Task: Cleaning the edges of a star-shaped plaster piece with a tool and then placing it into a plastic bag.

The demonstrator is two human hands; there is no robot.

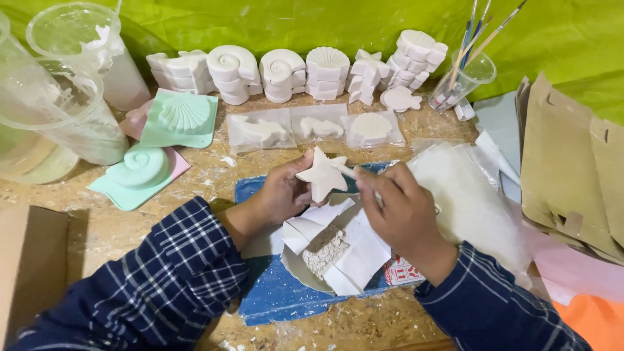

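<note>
White plaster starfish (322, 175) pinched in left hand (281, 194) fingertips, right hand (400, 211) closed on a thin tool touching its arm

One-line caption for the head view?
Left hand holds a white plaster starfish while right hand works its edge above plaster crumbs.

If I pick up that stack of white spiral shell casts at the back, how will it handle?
The spiral shell stack looks like loose stacked plaster pieces, so it would probably shift or topple if lifted as one. The casts seem rigid but chip-prone, judging by the white crumbs under the hands.
</note>
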